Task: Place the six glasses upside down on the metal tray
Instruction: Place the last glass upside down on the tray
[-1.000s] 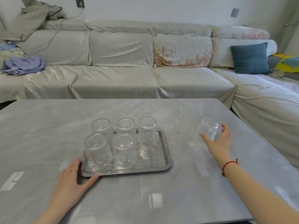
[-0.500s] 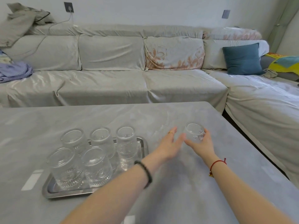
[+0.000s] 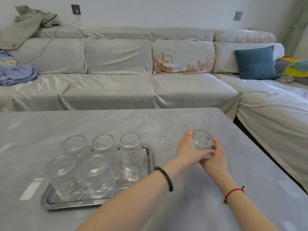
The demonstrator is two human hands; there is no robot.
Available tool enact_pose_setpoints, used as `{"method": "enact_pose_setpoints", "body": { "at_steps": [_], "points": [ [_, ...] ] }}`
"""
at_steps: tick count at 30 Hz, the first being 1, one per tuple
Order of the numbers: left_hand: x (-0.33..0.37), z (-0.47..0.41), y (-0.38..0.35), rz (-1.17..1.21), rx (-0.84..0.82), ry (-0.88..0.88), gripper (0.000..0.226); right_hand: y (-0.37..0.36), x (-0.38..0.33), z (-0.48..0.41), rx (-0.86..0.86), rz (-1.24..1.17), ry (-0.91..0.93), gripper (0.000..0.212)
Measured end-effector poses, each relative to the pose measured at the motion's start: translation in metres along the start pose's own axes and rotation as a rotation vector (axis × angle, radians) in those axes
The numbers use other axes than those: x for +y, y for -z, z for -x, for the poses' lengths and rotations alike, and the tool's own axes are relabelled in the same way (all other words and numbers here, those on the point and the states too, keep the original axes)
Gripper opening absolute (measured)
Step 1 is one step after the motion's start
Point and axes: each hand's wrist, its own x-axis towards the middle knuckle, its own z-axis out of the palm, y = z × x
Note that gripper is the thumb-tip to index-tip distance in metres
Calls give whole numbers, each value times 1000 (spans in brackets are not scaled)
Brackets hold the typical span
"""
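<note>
1. Your left hand and right hand meet right of centre in the frame, both around the sixth glass.
2. Your left fingers wrap the glass from its left side; a gold ring shows on one of them.
3. Your right fingers close on the glass from its right and lower side, so both hands are grasping it.
4. The glass is held tilted, one round end turned up toward you; whether its lower end touches the bench you cannot tell.
5. The glass is off the tray, just to the right of the tray's far right corner.
6. The tray lies in the lower left of the frame on the grey bench.
7. Five glasses stand upside down on the tray: three in the far row, two in the near row.
8. The tray's near right spot, in front of the far right glass, is bare metal.
9. A black bead bracelet sits on your left wrist and a red string on your right.
10. A covered sofa fills the upper half of the frame, with a blue cushion at upper right.
</note>
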Motion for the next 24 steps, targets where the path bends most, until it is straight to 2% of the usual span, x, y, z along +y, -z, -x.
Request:
{"method": "enact_pose_setpoints", "body": {
  "at_steps": [6, 9, 17, 24],
  "points": [
    [-10, 72, 49, 123, 248, -88, 90, -36, -40, 60, -80, -108, 119, 65],
    [-21, 101, 81, 157, 304, -65, 88, -63, -57, 86, -144, -135, 118, 68],
    [-64, 154, 152, 66, 267, 25, 82, -131, -67, 124, -258, -82, 88, 80],
    [-87, 203, 189, -21, 235, -136, 58, -147, -59, 130, -236, 8, 96, 86]
  ]
}}
